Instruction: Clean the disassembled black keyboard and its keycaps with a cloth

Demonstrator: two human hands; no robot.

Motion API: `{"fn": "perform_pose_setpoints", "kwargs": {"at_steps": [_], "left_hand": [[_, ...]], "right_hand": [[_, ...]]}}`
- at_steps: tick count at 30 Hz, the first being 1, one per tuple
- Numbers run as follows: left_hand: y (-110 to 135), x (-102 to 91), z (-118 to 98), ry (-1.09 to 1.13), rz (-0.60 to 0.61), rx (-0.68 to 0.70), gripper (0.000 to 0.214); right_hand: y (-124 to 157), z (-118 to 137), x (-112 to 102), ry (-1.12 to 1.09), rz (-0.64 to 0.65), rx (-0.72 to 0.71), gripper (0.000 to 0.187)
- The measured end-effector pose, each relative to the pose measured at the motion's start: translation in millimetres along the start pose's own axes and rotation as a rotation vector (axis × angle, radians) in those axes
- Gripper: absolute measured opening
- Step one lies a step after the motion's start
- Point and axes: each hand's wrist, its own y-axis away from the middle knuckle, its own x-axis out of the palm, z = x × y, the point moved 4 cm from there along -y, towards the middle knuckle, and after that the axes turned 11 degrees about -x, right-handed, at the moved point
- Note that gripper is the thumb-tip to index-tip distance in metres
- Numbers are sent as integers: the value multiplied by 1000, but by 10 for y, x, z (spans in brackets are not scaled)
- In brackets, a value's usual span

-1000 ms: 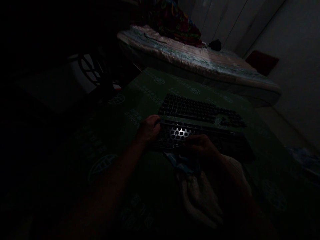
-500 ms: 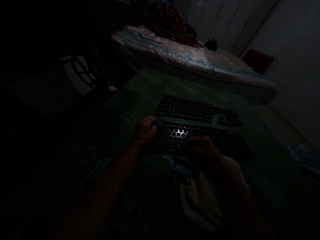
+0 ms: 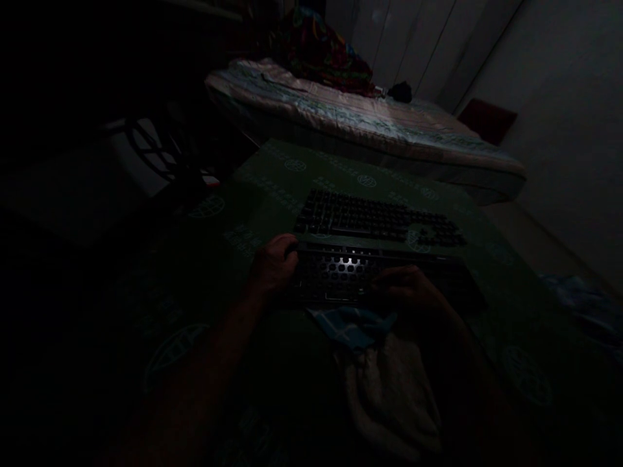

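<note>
A dark keyboard base (image 3: 341,266) without keycaps lies across the green table, its switch holes catching a patch of light. My left hand (image 3: 276,263) is closed around its left end, thumb on the top edge. Over the middle of the base, my right hand (image 3: 406,285) has its fingers pressed together, pointing left and down; what they hold, if anything, is lost in the dark. Just behind the base, rows of loose black keycaps (image 3: 360,214) are laid out in keyboard order. A blue and beige cloth (image 3: 389,383) lies in front, partly under my right forearm.
The green table cover (image 3: 253,194) has pale globe prints. Beyond it stands a bed (image 3: 370,123) with a dark red patterned blanket (image 3: 321,58). A wheel-like frame (image 3: 156,149) is at the left, and bluish fabric (image 3: 579,301) lies at the right. The room is very dim.
My right hand has moved a little to the right along the keyboard base, uncovering more holes. The left hand keeps its grip. The whole view has shifted slightly.
</note>
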Motion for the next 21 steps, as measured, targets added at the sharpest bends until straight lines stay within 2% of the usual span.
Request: {"fn": "perform_pose_setpoints", "kwargs": {"at_steps": [13,21], "left_hand": [[0,-24,-5,-27,8,-35,29],[2,-39,-13,-35,15,-41,30]], "right_hand": [[-69,-29,101,-90,-68,-33,17],[-121,-107,113,-96,-180,-70,18]]}}
